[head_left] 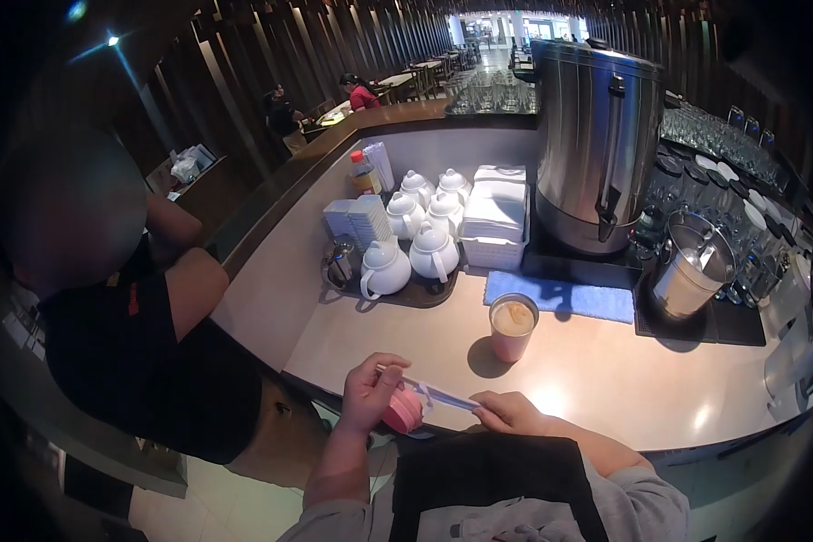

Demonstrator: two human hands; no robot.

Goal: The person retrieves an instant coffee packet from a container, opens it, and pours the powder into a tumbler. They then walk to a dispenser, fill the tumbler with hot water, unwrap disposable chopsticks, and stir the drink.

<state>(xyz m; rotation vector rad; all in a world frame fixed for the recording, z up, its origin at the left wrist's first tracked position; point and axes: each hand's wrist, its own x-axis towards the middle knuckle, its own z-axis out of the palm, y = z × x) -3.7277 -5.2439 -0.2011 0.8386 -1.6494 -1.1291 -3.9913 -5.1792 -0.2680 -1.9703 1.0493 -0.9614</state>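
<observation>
Between my two hands a thin, pale, narrow strip or wrapped stick (pixel 441 396) is stretched at the counter's front edge. My left hand (pixel 370 390) has its fingers closed round one end, with a round pink object (pixel 403 411) just below it. My right hand (pixel 508 413) pinches the other end. On the counter in front of my hands stands an upright pink cup (pixel 512 330) with a foamy light-brown drink in it.
A dark tray (pixel 432 295) holds several white teapots (pixel 385 268). Behind the cup lie a blue cloth (pixel 560 296), a basket of napkins (pixel 495 244), a large steel urn (pixel 594 144) and an ice bucket (pixel 691 271). A person (pixel 144 334) stands close on the left.
</observation>
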